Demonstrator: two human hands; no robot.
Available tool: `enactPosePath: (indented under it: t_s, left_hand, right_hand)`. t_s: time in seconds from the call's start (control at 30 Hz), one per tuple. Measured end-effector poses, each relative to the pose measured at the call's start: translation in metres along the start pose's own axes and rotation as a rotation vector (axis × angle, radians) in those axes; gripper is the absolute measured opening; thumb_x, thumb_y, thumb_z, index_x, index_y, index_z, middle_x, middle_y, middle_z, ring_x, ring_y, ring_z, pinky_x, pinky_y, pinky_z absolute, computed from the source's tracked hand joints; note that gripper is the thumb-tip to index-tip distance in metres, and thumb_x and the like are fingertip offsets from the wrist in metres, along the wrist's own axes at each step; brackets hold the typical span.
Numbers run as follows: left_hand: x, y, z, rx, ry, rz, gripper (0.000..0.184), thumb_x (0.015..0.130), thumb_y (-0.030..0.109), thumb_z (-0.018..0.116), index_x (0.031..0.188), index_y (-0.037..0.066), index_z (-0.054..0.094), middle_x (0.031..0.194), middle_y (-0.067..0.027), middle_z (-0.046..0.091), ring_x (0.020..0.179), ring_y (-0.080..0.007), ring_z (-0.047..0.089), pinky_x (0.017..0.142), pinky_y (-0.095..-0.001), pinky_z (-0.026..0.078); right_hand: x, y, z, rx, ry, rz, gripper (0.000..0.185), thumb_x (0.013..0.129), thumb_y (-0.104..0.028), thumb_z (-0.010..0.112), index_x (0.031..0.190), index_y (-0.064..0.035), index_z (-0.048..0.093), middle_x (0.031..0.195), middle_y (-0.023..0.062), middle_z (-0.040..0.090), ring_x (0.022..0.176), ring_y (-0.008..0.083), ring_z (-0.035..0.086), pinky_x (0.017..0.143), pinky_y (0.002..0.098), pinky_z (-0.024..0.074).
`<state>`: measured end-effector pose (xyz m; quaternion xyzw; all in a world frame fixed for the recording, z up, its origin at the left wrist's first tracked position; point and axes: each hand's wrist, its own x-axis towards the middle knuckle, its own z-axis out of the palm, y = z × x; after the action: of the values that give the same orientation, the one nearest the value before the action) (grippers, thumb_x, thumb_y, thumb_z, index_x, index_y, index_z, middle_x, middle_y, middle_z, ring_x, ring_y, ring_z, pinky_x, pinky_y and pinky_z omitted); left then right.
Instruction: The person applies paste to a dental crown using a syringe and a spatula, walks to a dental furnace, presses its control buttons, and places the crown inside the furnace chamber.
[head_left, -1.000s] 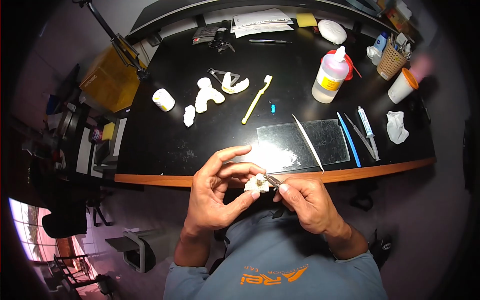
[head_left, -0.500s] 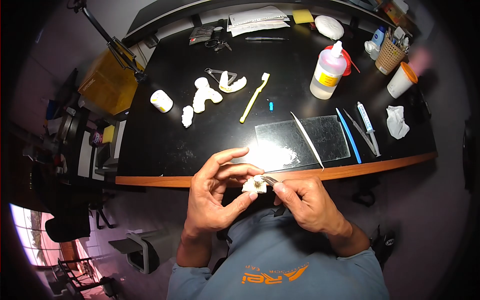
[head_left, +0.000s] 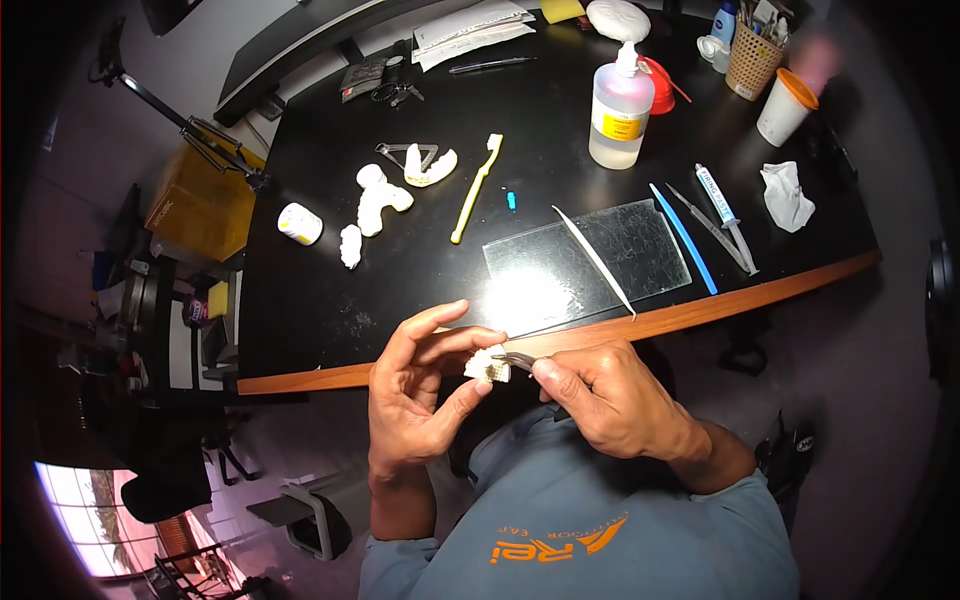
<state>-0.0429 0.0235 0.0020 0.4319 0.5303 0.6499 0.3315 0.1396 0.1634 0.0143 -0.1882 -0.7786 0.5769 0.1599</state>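
My left hand pinches a small cream-white dental model between thumb and fingers, with the index finger raised. The model has tooth shapes along its top and a dark patch on its side. My right hand is closed around dark metal tweezers. Their tips reach the model's upper right edge; whether they grip a piece there is too small to tell. Both hands are in front of the table's wooden edge, close to my body.
On the black table lie a glass slab with a white stick tool, a blue tool, a syringe, a yellow toothbrush and dental casts. A liquid bottle and a lidded cup stand farther back.
The head view has turned and shifted, so the table appears tilted. The tweezers' tips earlier touched a small white tooth piece at the model's top; now they are at its upper right edge.
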Motion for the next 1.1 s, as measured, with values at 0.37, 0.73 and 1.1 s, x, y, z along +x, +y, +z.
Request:
enactPosePath:
  t_s: [0.37, 0.73, 1.1]
  left_hand:
    - [-0.001, -0.002, -0.004, 0.042, 0.019, -0.001, 0.07, 0.086, -0.008, 0.079, 0.147, -0.006, 0.045, 0.122, -0.0253, 0.071, 0.108, -0.0212, 0.071, 0.097, -0.0346, 0.056]
    - [0.011, -0.006, -0.026, 0.327, -0.018, -0.022, 0.066, 0.083, -0.009, 0.074, 0.145, -0.004, 0.051, 0.119, -0.0188, 0.074, 0.109, -0.0176, 0.07, 0.096, -0.03, 0.053]
    - [0.025, -0.011, -0.027, 0.251, -0.094, -0.079, 0.065, 0.083, -0.012, 0.071, 0.145, -0.007, 0.051, 0.119, -0.0189, 0.075, 0.114, -0.0184, 0.07, 0.095, -0.0286, 0.049]
  right_hand:
    - [-0.011, 0.006, -0.014, -0.094, 0.04, -0.007, 0.017, 0.097, -0.01, 0.064, 0.09, 0.0052, 0.068, 0.073, 0.023, 0.064, 0.063, 0.0336, 0.065, 0.057, 0.0446, 0.048]
    - [0.014, 0.038, -0.081, -0.7, 0.569, -0.058, 0.01, 0.091, -0.002, 0.073, 0.096, 0.0056, 0.073, 0.085, 0.0189, 0.064, 0.076, 0.0375, 0.065, 0.069, 0.0465, 0.0503]
    - [0.032, 0.034, -0.08, -0.803, 0.606, -0.182, 0.012, 0.084, -0.004, 0.08, 0.093, 0.0034, 0.075, 0.085, 0.0151, 0.063, 0.08, 0.0345, 0.065, 0.072, 0.0452, 0.0507]
